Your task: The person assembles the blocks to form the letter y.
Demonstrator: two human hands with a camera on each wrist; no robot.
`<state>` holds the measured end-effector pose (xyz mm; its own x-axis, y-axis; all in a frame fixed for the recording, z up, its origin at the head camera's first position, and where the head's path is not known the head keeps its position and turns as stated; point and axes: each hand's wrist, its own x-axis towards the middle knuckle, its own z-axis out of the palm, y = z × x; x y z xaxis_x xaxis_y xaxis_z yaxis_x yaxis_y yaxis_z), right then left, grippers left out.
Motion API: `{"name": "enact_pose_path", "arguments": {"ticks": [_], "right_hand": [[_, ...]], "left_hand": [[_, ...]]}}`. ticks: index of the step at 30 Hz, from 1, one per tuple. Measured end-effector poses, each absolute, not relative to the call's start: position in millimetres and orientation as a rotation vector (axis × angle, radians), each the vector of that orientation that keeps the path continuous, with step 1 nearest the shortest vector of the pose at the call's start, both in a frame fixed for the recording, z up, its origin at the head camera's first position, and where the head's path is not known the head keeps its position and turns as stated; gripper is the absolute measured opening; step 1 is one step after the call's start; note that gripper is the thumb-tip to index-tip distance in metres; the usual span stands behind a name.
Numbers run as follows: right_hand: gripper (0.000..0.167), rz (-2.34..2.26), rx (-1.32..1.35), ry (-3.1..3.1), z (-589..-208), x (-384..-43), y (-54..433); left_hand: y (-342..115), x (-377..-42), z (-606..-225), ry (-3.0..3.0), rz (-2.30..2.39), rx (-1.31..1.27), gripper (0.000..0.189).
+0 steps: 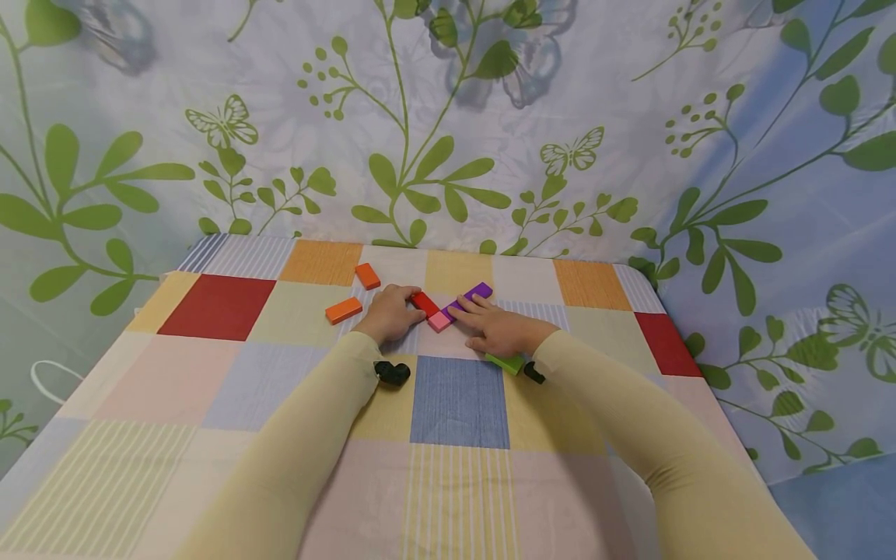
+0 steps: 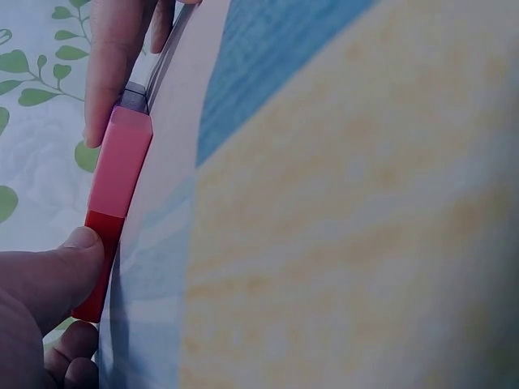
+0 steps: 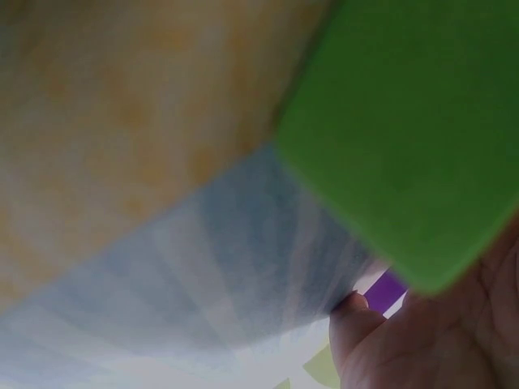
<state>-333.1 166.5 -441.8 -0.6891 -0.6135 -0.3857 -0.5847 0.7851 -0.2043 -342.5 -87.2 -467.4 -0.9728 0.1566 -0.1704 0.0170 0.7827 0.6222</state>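
My left hand [image 1: 390, 315] grips a red block [image 1: 425, 303], its thumb on the near side and its index finger at the far end. In the left wrist view the thumb presses the red block [image 2: 96, 284], which lies in line against a pink block [image 2: 122, 158]. A long purple block [image 1: 479, 292] slants away from the pink block [image 1: 439, 321], the two meeting in a V. My right hand [image 1: 507, 330] rests extended fingers on the purple block, its thumb apart from it. Under the right wrist lies a green block [image 1: 505, 363], large in the right wrist view.
Two orange blocks [image 1: 344, 311] [image 1: 367, 276] lie left of the left hand. A patchwork cloth [image 1: 458, 400] covers the table. Behind it hangs a leaf-print curtain [image 1: 280, 117], with a white cable loop [image 1: 52, 373] at the left edge.
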Motion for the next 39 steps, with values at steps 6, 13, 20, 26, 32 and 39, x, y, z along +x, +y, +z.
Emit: {"name": "enact_pose_path", "arguments": {"ticks": [6, 13, 20, 26, 32, 39], "right_hand": [[0.08, -0.082, -0.897, 2.538, -441.8, -332.8, 166.7], [0.08, -0.081, -0.916, 2.542, -445.3, -335.0, 167.8], [0.08, -0.086, -0.927, 2.538, -445.4, -335.4, 169.2], [0.079, -0.109, -0.942, 2.531, -443.8, -333.6, 169.1], [0.079, -0.102, -0.941, 2.538, -444.5, -334.0, 168.6], [0.08, -0.105, -0.936, 2.537, -444.1, -333.5, 168.7]], "left_hand": [[-86.9, -344.1, -469.7, 2.77, 0.938, 0.139, 0.06], [-86.1, -344.9, -470.2, 2.777, 0.917, 0.13, 0.06], [-85.7, -342.8, -468.6, 2.781, 0.907, 0.145, 0.059], [-85.4, -342.3, -468.0, 2.769, 0.909, 0.132, 0.06], [-86.2, -342.7, -468.3, 2.769, 0.9, 0.136, 0.06], [-85.4, -343.2, -467.7, 2.763, 0.901, 0.126, 0.059]]}}
